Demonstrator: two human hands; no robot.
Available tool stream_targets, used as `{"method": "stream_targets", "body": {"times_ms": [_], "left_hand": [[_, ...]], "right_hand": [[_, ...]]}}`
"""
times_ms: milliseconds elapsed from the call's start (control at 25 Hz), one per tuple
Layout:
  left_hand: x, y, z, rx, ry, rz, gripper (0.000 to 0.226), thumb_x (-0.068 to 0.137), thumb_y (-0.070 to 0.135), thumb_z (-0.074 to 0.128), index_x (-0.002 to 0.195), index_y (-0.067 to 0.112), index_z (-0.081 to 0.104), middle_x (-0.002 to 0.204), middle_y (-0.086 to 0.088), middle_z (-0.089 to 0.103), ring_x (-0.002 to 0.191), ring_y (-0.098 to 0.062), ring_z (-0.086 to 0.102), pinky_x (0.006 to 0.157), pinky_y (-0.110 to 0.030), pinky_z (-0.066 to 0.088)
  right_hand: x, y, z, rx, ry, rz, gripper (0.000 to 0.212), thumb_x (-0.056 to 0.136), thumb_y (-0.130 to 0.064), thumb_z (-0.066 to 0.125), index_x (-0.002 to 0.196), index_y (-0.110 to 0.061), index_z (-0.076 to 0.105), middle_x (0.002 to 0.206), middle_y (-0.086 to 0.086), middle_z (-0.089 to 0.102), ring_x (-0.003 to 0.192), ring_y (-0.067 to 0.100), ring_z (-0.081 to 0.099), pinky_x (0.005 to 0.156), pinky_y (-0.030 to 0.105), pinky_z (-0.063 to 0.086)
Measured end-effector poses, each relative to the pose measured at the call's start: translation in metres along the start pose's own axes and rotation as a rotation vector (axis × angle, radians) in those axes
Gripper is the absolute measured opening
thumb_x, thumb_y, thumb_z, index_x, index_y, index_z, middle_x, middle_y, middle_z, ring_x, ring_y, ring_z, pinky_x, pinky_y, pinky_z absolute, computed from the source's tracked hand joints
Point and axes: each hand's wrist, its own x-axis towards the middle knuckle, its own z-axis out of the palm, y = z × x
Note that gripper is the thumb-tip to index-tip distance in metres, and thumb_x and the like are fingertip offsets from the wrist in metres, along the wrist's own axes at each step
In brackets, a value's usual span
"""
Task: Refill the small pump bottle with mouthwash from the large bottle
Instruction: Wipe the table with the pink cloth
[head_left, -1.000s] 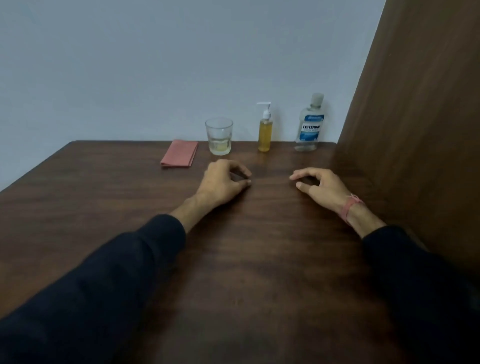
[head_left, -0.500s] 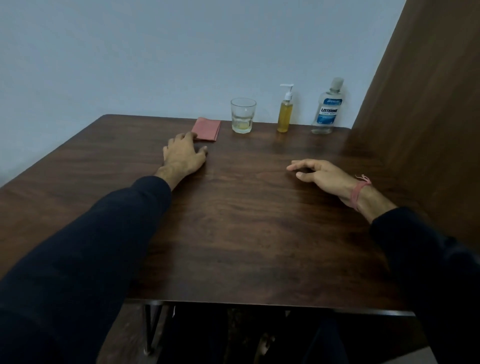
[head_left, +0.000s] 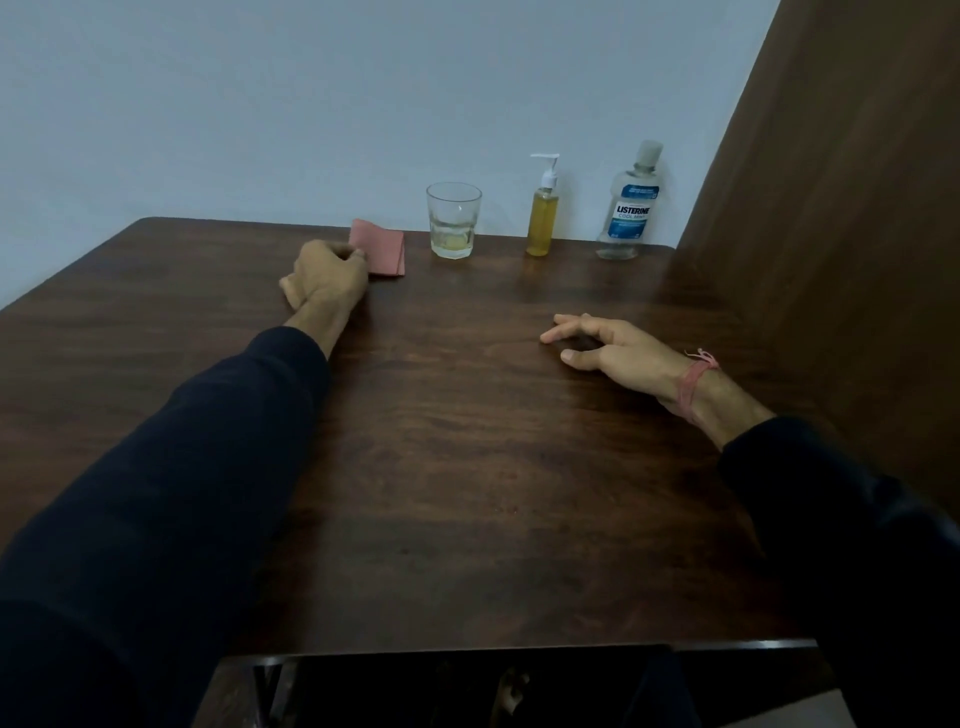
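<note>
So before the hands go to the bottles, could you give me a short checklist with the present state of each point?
1. Small pump bottle upright, pump on: ok.
2. Large bottle upright, capped: ok.
3. Right hand free, resting on table: ok.
4. Left hand free: not ok, its fingers are at the red cloth; whether they grip it, cannot tell.
5. Glass apart from the bottles: ok.
6. Room left in pump bottle: not ok, looks nearly full.

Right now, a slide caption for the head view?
Left hand pinches the pink cloth; right hand rests open; pump bottle and mouthwash bottle stand untouched.
</note>
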Motion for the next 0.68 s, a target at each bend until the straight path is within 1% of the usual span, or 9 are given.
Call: {"method": "stream_targets", "body": {"times_ms": [80,160,280,320,400,440,520,600,680], "left_hand": [[-0.006,-0.003,-0.004,-0.095,-0.018,0.008,0.036,0.109,0.036,0.073,0.144,0.027,0.079,0.147,0.0,0.078,0.14,-0.023,0.068,0.115,-0.037,0.05],[-0.02,-0.005,-0.007,-0.198,-0.077,0.043,0.031,0.106,0.026,0.079,0.136,0.024,0.083,0.138,0.002,0.082,0.136,-0.019,0.071,0.116,-0.035,0.053],[-0.06,0.002,-0.006,-0.32,-0.212,0.068,0.015,0.099,0.015,0.085,0.102,0.029,0.089,0.117,0.003,0.087,0.124,-0.015,0.077,0.115,-0.035,0.057],[-0.077,0.008,-0.004,-0.332,-0.264,0.071,0.016,0.099,0.017,0.085,0.094,0.032,0.087,0.118,0.003,0.086,0.124,-0.017,0.077,0.113,-0.034,0.058],[-0.111,0.022,0.001,-0.371,-0.371,0.08,0.008,0.098,0.025,0.088,0.093,0.031,0.087,0.126,0.003,0.084,0.128,-0.018,0.076,0.12,-0.036,0.054],[-0.128,0.03,0.004,-0.42,-0.45,0.086,0.003,0.099,0.027,0.087,0.098,0.027,0.09,0.126,0.005,0.084,0.125,-0.013,0.076,0.124,-0.036,0.052],[-0.161,0.047,0.01,-0.484,-0.594,0.102,0.016,0.101,0.029,0.084,0.112,0.02,0.091,0.116,0.01,0.087,0.113,-0.004,0.079,0.119,-0.034,0.055],[-0.186,0.06,0.014,-0.457,-0.723,0.136,0.022,0.101,0.037,0.082,0.116,0.023,0.092,0.112,0.013,0.088,0.113,-0.007,0.078,0.107,-0.032,0.056],[-0.198,0.066,0.016,-0.399,-0.874,0.208,0.023,0.104,0.043,0.077,0.109,0.027,0.094,0.11,0.013,0.089,0.115,-0.01,0.078,0.107,-0.032,0.056]], "right_hand": [[0.0,0.001,0.001,-0.007,-0.007,0.005,0.037,0.106,-0.01,0.065,0.126,-0.04,0.076,0.169,-0.015,0.042,0.164,0.012,0.017,0.13,0.041,0.008],[-0.001,0.0,0.001,-0.001,-0.015,0.006,0.037,0.105,-0.011,0.066,0.125,-0.041,0.076,0.169,-0.015,0.041,0.164,0.012,0.017,0.13,0.041,0.007],[-0.005,-0.001,0.001,-0.058,0.0,0.0,0.038,0.1,-0.026,0.077,0.132,-0.046,0.071,0.17,-0.015,0.041,0.163,0.014,0.023,0.134,0.048,0.008],[-0.007,-0.002,0.002,-0.078,0.003,0.005,0.048,0.097,-0.034,0.08,0.139,-0.049,0.065,0.17,-0.013,0.04,0.162,0.016,0.027,0.134,0.052,0.013],[-0.013,-0.009,0.006,-0.066,-0.019,0.011,0.078,0.09,-0.046,0.085,0.157,-0.049,0.045,0.174,-0.008,0.035,0.162,0.02,0.029,0.134,0.053,0.019],[-0.016,-0.013,0.01,-0.079,-0.034,0.001,0.093,0.088,-0.051,0.086,0.164,-0.049,0.032,0.176,-0.005,0.031,0.163,0.022,0.027,0.134,0.054,0.018],[-0.02,-0.023,0.021,-0.199,-0.021,-0.064,0.112,0.085,-0.056,0.087,0.168,-0.052,0.011,0.18,-0.001,0.019,0.165,0.026,0.019,0.133,0.057,0.019],[-0.025,-0.029,0.033,-0.261,0.065,-0.18,0.114,0.088,-0.042,0.088,0.168,-0.052,0.007,0.181,-0.002,0.014,0.167,0.023,0.01,0.134,0.055,0.02],[-0.028,-0.028,0.035,-0.315,0.108,-0.251,0.096,0.095,-0.01,0.075,0.166,-0.05,0.025,0.177,-0.003,0.028,0.166,0.02,0.015,0.133,0.05,0.025]]}}
